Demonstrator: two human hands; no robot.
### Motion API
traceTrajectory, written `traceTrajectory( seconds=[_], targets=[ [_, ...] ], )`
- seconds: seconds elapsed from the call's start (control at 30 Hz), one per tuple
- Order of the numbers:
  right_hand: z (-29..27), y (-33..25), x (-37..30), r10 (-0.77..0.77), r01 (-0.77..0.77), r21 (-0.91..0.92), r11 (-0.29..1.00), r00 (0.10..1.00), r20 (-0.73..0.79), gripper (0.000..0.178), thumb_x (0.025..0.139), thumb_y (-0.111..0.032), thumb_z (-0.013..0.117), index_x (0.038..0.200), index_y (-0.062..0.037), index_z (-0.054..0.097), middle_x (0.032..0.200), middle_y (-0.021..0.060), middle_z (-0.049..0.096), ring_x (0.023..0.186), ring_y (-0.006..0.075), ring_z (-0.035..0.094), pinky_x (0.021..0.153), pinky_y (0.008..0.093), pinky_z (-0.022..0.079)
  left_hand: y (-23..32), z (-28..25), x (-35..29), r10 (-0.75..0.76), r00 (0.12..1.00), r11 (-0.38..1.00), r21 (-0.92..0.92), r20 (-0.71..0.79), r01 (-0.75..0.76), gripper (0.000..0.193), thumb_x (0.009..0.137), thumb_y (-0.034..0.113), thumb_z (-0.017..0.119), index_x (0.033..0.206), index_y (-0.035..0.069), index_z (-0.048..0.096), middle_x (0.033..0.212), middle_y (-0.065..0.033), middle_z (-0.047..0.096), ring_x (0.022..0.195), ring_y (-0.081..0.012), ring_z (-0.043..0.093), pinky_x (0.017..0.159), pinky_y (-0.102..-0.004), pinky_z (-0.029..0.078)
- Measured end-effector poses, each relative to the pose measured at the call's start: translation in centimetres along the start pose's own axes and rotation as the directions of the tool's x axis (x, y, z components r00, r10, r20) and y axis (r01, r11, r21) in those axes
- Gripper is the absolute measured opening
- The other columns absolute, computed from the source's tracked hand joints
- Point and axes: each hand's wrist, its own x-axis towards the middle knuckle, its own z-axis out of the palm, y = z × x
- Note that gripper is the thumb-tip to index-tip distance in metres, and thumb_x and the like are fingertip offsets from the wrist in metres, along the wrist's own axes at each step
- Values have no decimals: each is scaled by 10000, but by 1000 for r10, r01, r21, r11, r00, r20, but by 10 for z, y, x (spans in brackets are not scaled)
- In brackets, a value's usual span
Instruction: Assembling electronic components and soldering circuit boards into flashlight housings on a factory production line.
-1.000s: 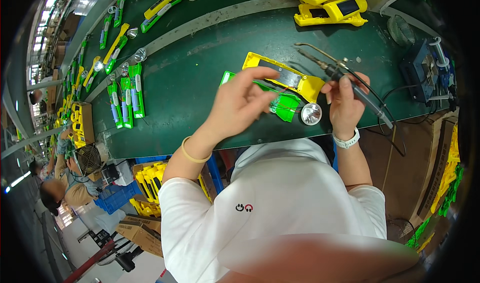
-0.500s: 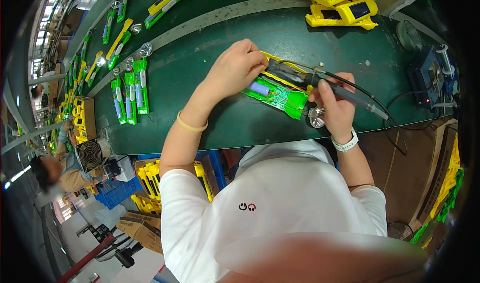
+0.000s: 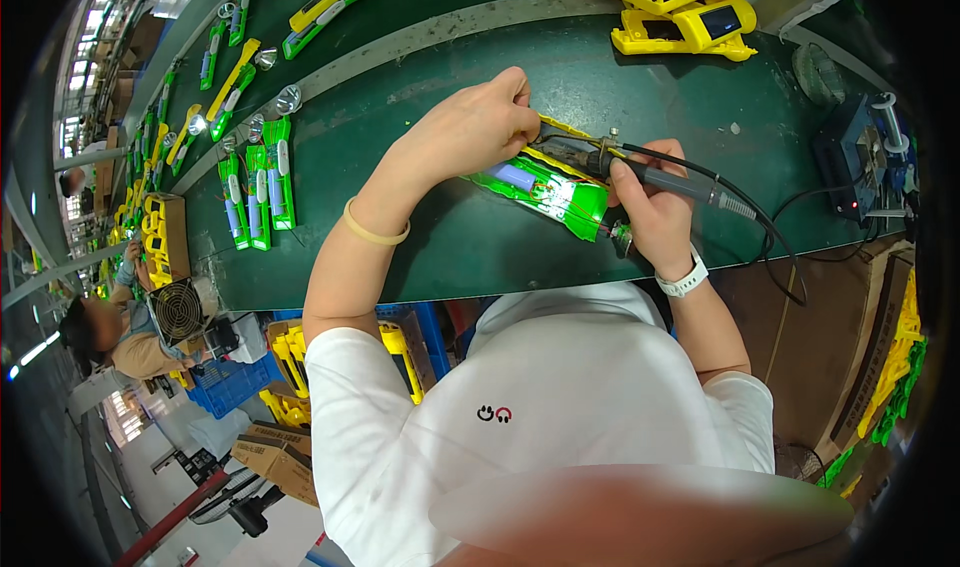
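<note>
My right hand (image 3: 655, 212) is closed around a soldering iron (image 3: 665, 182) with a dark grey handle, its tip end pointing left over a yellow casing half (image 3: 565, 159). At the casing's left end, my left hand (image 3: 480, 132) is closed, its fingers pinching there; the fingertips are partly hidden. Against the casing's near side lies a green casing half (image 3: 585, 217) with a purple-blue cylindrical battery (image 3: 513, 175) and thin wires. A bright patch of light falls on the green half. Beside my right fingers, a small reflector lamp (image 3: 622, 239) is tilted sideways.
Several green assemblies (image 3: 258, 197) with reflectors lie to the left. Yellow casings (image 3: 690, 22) are stacked at the far right. A blue soldering station (image 3: 850, 162) stands right, its cable trailing past the table edge. Another person (image 3: 100, 332) works at far left beside a fan (image 3: 183, 312).
The soldering iron and right hand have shifted slightly left. The reflector lamp has turned sideways, and a bright patch now shows on the green half. The left hand has moved slightly.
</note>
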Motion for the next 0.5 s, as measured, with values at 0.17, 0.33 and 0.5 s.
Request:
traceTrajectory(
  seconds=[0.17, 0.33, 0.5],
  targets=[
    [-11, -7, -12, 24, -18, 186, 982, 999, -32, 213, 850, -19, 582, 947, -38, 393, 757, 50, 517, 580, 86, 546, 486, 193, 414, 1, 0, 2, 29, 999, 999, 15, -19, -29, 46, 706, 53, 609, 742, 44, 637, 871, -101, 500, 753, -266, 551, 663, -343, 470],
    [-70, -17, 13, -270, 341, 292, 894, 928, -258, 204, 969, -224, 387, 1100, -74, 340, 933, 144, 546, 767, 248, 631, 462, 266, 478, 1, 2, 0, 50, 998, 999, 16, -27, -49, 29, 711, 40, 612, 733, 57, 603, 861, -99, 463, 744, -263, 537, 655, -336, 460],
    [-76, -25, 78, -450, 454, 95, 886, 891, -60, 375, 959, -350, 393, 1254, -137, 302, 1263, 166, 430, 1110, 360, 519, 758, 466, 547, 8, -1, -2, 9, 1000, 999, 36, 19, -9, 41, 711, 47, 629, 750, 55, 619, 864, -91, 458, 750, -251, 540, 659, -331, 462]
  ],
)
